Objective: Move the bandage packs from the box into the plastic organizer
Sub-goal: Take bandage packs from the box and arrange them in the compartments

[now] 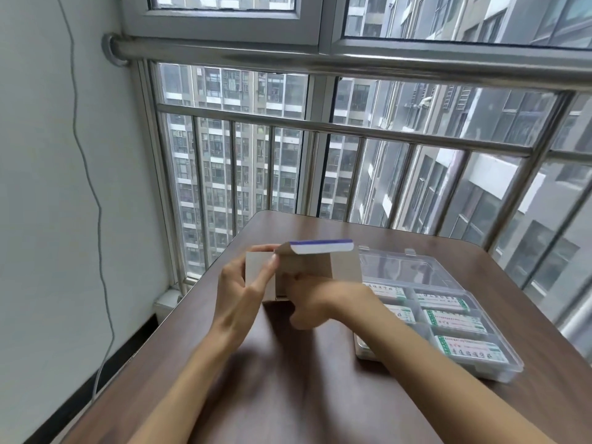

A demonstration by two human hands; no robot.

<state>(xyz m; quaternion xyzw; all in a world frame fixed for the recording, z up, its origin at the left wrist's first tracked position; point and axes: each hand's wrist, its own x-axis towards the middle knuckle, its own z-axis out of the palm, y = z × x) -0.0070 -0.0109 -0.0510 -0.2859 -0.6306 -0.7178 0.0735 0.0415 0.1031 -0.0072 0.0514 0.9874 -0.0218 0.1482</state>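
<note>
Two bare forearms, no sleeves in view. Left hand (pixel 238 294) and right hand (pixel 323 302) ungloved, no rings, no watch or wristband visible. Slim fingers, short plain nails on the left hand.

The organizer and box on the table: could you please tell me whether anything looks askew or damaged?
Nothing stands out. The clear plastic organizer lies flat on the table, bandage packs lying in its compartments. The left hand holds the opened box, and the right hand reaches into it.
</note>
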